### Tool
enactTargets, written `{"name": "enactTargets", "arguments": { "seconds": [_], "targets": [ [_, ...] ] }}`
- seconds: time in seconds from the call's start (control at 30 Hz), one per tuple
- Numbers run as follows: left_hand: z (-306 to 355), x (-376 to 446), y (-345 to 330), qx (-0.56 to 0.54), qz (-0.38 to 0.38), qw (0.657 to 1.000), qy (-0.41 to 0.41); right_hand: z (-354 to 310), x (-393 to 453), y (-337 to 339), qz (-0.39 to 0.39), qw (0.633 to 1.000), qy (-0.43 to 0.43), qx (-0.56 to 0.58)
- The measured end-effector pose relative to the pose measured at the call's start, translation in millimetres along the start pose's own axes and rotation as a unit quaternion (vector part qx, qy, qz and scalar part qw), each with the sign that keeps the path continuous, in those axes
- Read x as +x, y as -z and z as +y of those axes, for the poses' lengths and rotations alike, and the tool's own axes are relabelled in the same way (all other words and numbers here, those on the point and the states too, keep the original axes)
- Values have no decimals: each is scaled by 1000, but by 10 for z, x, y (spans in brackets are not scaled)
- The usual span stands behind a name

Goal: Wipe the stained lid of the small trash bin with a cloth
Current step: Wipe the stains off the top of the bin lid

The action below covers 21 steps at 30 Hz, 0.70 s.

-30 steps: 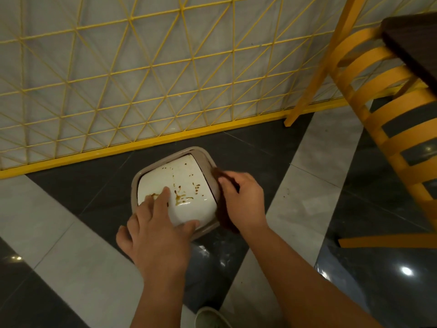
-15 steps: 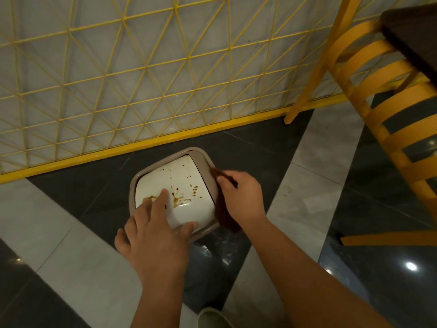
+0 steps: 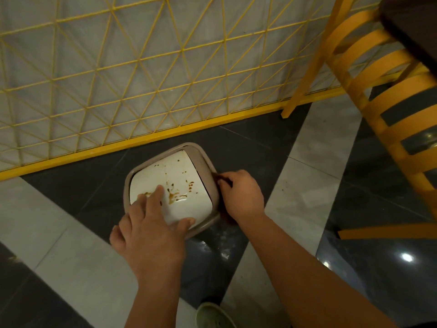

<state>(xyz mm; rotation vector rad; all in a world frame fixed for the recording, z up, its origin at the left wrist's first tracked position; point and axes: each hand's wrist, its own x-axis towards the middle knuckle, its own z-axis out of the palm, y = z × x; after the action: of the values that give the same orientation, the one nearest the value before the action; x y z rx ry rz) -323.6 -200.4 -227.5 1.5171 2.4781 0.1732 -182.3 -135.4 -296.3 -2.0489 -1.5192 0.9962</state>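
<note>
Head view: the right hand (image 3: 241, 195) has its grip curled round a dark brown cloth (image 3: 225, 215), bunched just beside the right rim of the small trash bin (image 3: 205, 159) and not yet on the white lid (image 3: 172, 185). The left hand (image 3: 151, 230) lies with fingers spread flat on the lid's near left part, bracing it and gripping nothing. Brown stains (image 3: 176, 194) dot the lid's middle unsmeared, so wiping seems barely begun, with the whole lid left. The bin stands on the floor (image 3: 71, 245) near the yellow lattice fence (image 3: 142, 67).

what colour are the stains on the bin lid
Orange-brown stains on the white square plastic lid, clearest in the head view.
</note>
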Motion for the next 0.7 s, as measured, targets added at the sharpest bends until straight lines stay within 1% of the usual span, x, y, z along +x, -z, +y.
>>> {"name": "enactTargets", "arguments": {
  "seconds": [0.07, 0.3, 0.4, 0.57, 0.63, 0.7],
  "targets": [
    [15, 0, 1, 5, 0, 1000, 2, 29, -41, -23, 5, 1000, 2, -9],
    [28, 17, 3, -1, 0, 1000, 2, 313, -587, -76, 29, 999, 3, 15],
    [18, 18, 0, 2, 9, 1000, 2, 258, -505, -69, 34, 999, 9, 15],
    [-20, -3, -33, 26, 14, 1000, 9, -20, -26, -39, 15, 999, 6, -34],
    [-18, -11, -41, 32, 17, 999, 7, -27, -36, -58, 15, 999, 11, -39],
    [-13, 5, -37, 33, 19, 999, 10, 94, -224, -78, 24, 999, 19, -24]
  ]
}}
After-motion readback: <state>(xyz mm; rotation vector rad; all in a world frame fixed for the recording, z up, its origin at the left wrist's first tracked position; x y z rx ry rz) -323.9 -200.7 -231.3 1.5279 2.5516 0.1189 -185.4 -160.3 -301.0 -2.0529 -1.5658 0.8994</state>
